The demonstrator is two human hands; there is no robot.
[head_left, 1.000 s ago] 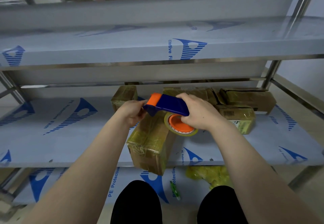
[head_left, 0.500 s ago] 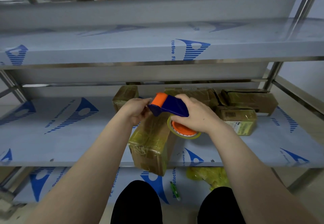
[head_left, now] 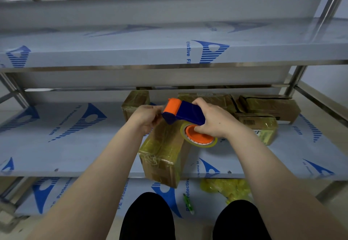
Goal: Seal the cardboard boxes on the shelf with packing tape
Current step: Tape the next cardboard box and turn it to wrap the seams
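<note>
Right now your right hand (head_left: 216,122) is wrapped around the blue tape dispenser (head_left: 190,114), fingers curled over its body and reaching down to the orange hub that carries the yellowish tape roll (head_left: 183,132). You hold the dispenser tilted just above the nearest box (head_left: 163,155), its orange roller end pointing left and away from you. Your left hand (head_left: 147,117) is at that front end, fingers curled in against the blue nose; whether they pinch a tape end or only touch the plastic cannot be told. The box lies on the middle shelf (head_left: 56,145), wrapped in yellowish tape, with its near corner hanging over the shelf's front edge. Several more taped boxes (head_left: 271,106) sit at the back of the same shelf, behind your hands. On the lower shelf (head_left: 84,198) lie crumpled yellow film (head_left: 226,189) and a small green object (head_left: 188,204).
</note>
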